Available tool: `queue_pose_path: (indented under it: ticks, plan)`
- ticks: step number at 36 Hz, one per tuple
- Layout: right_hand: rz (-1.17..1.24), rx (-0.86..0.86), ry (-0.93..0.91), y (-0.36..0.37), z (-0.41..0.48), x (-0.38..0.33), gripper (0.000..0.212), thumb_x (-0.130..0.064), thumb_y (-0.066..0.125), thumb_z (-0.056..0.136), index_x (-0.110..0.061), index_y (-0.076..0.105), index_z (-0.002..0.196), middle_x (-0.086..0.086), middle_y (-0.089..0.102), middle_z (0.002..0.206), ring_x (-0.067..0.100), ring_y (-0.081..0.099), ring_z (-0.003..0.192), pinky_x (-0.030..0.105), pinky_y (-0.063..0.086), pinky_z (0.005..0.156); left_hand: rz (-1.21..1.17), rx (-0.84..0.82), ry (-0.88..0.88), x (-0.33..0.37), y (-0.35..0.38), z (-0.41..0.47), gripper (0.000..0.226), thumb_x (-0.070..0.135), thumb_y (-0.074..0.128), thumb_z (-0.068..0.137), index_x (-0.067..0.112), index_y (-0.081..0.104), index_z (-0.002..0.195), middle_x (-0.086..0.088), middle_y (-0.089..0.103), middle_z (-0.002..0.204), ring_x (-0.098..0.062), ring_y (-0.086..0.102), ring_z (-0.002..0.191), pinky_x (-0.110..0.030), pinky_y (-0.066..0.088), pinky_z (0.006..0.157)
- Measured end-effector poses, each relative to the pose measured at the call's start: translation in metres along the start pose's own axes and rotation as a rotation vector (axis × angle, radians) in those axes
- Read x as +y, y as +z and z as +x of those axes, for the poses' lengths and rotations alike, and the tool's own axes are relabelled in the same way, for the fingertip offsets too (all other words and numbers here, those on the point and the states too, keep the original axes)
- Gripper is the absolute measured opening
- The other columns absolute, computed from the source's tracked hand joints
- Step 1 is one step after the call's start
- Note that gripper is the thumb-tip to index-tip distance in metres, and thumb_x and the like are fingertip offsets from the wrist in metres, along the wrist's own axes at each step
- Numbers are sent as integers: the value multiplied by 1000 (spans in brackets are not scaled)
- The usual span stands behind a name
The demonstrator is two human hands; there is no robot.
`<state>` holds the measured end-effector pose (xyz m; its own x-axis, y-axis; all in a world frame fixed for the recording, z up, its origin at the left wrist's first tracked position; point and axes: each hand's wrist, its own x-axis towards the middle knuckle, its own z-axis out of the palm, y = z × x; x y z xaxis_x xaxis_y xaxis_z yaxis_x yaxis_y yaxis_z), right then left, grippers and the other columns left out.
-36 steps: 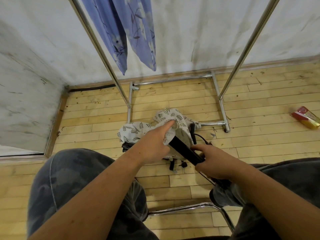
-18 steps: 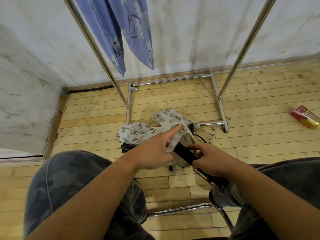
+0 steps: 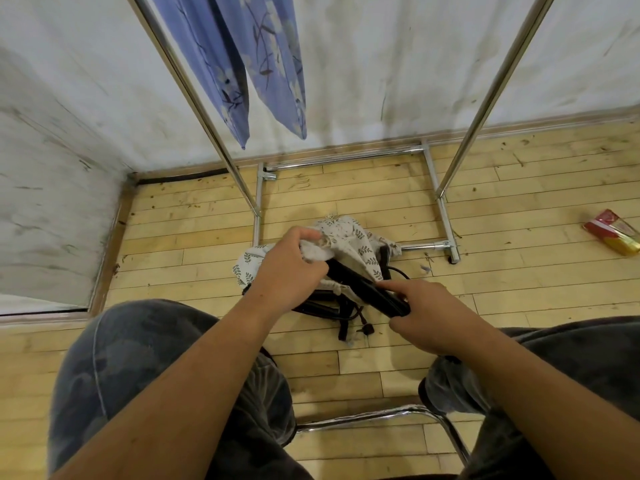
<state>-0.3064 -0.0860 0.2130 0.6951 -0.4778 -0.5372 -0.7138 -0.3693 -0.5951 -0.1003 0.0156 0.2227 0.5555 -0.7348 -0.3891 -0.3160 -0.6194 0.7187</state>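
1. Head view looks down past two knees in dark patterned trousers at a wooden floor (image 3: 194, 244).
2. A long black bar (image 3: 360, 285) is held above the floor between both hands. It slants from upper left to lower right, in front of the base of a chrome clothes rack (image 3: 491, 98).
3. The left hand (image 3: 291, 268) has its fingers curled tight. It grips a bunch of leaf-print cloth (image 3: 356, 244) against the far end of the bar.
4. The rest of that cloth hangs and spreads behind the bar, down toward the floor.
5. The right hand (image 3: 426, 313) grips the near end of the bar, with one finger lying along its top edge.
6. Black straps (image 3: 343, 317) and a black cord (image 3: 394, 271) lie on the boards beneath the hands.
7. Blue floral fabric (image 3: 232, 81) hangs from the rack at upper left.
8. A red-and-yellow packet (image 3: 613, 233) lies well apart at the right edge.
9. A chrome chair frame (image 3: 363, 420) shows between the legs.
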Motion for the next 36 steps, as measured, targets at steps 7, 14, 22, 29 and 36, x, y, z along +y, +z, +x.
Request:
queue_pose_path:
  ticks: [7, 14, 22, 29, 36]
  plan:
    - [-51, 39, -18, -3, 1, -2, 64, -12, 61, 94, -42, 49, 149, -10, 58, 102, 3, 59, 66, 11, 43, 53, 75, 76, -75, -2, -1, 2, 77, 35, 70, 95, 24, 25, 158, 8, 59, 111, 3, 57, 74, -15, 40, 55]
    - [-131, 53, -85, -2, 2, 3, 65, -19, 62, 93, -46, 45, 150, -9, 53, 113, 13, 59, 97, 32, 57, 87, 301, 90, -90, -10, 2, 9, 21, 31, 52, 103, 15, 64, 108, 0, 63, 96, -12, 57, 74, -24, 40, 56]
    - [-173, 7, -112, -1, 2, 1, 68, -19, 62, 93, -48, 43, 151, -9, 53, 113, 10, 53, 99, 34, 55, 90, 187, 213, -109, -6, -4, 11, 18, 19, 42, 108, 16, 46, 125, 8, 53, 81, -7, 52, 69, -27, 34, 50]
    - [-95, 2, -75, 1, 5, 5, 64, -13, 60, 93, -44, 51, 148, -19, 55, 96, 3, 59, 73, 17, 48, 61, 206, 125, -100, -6, -1, 8, 23, 13, 40, 107, 14, 46, 130, 2, 58, 81, -12, 56, 63, -23, 34, 44]
    - [-31, 18, -66, -2, 5, 4, 62, -12, 60, 95, -46, 52, 146, -12, 61, 102, 5, 60, 69, 14, 49, 58, 218, -128, -121, -5, 7, 5, 36, 29, 52, 105, 21, 46, 140, 12, 59, 97, -5, 61, 76, -19, 40, 52]
